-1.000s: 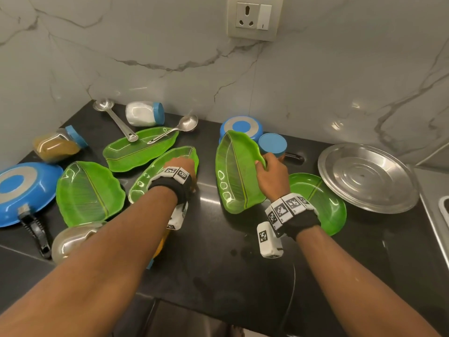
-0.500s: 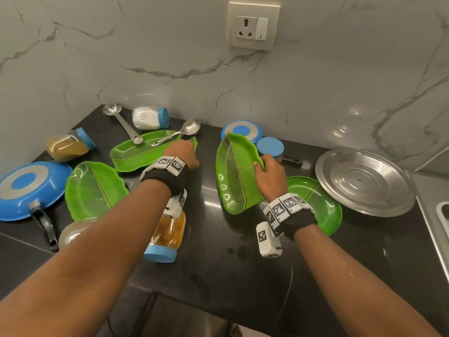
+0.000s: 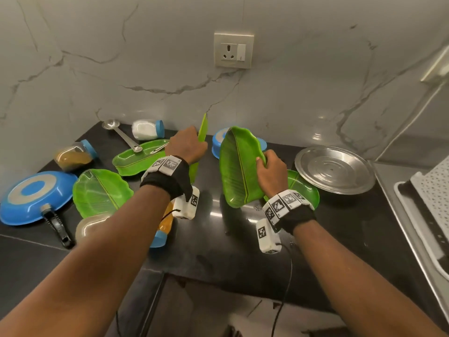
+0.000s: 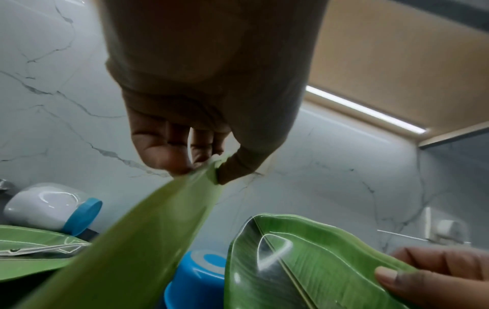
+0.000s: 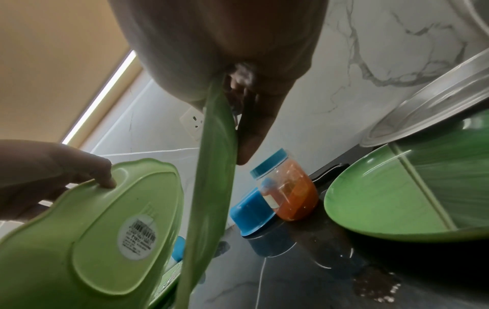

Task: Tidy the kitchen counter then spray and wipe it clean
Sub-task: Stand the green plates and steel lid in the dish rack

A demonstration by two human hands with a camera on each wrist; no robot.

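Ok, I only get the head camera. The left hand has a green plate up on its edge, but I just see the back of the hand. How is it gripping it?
Observer: In the left wrist view, the left hand pinches the upright leaf plate at its rim, thumb against fingertips.
Operator: Anything on that plate's underside?
Observer: Yes. The right wrist view shows a round white barcode sticker there.
Operator: What's behind the tilted leaf plate in the right hand?
Observer: A blue-lidded jar of orange contents, next to a blue pot.
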